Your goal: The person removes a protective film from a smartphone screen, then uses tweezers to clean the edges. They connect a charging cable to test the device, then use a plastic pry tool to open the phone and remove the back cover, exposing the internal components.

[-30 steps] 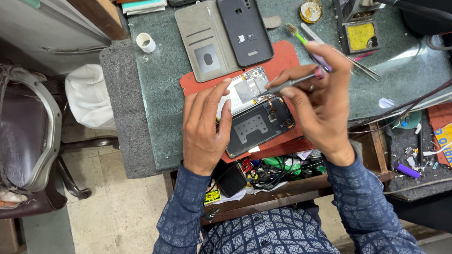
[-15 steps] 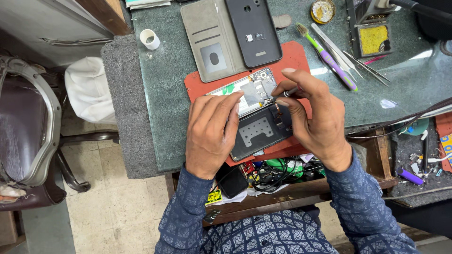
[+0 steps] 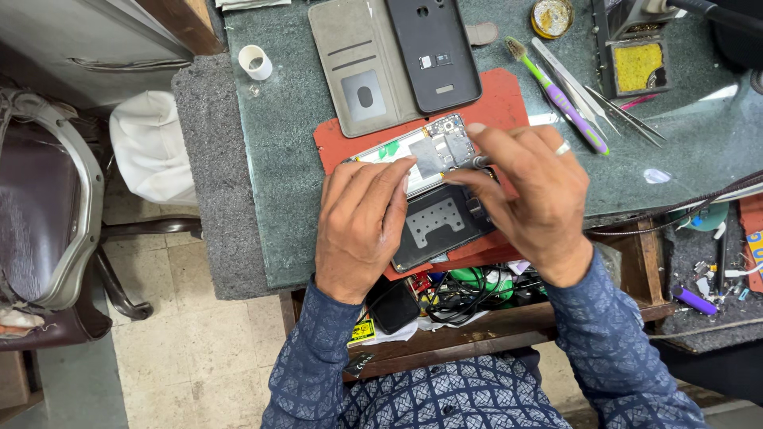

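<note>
An opened phone (image 3: 433,151) with its circuit board showing lies on a red mat (image 3: 501,95) on the green worktop. A dark inner plate (image 3: 441,222) lies just below it. My left hand (image 3: 362,226) lies over the phone's left half, fingers pressed on it to hold it. My right hand (image 3: 528,195) is bunched over the phone's right end, pinching a thin metal tool (image 3: 479,161) whose tip touches the board. My hands hide part of the phone.
A grey wallet case holding a black phone shell (image 3: 397,56) lies beyond the mat. To the right are a purple-green toothbrush (image 3: 556,95), tweezers (image 3: 608,107), a round tin (image 3: 552,16) and a yellow sponge holder (image 3: 636,67). A white cup (image 3: 256,61) stands left. An open drawer (image 3: 469,290) holds cables. A chair (image 3: 48,214) is at the left.
My right hand has swung in from the right and brought the tool tip down onto the board. My left hand has slid up over the phone.
</note>
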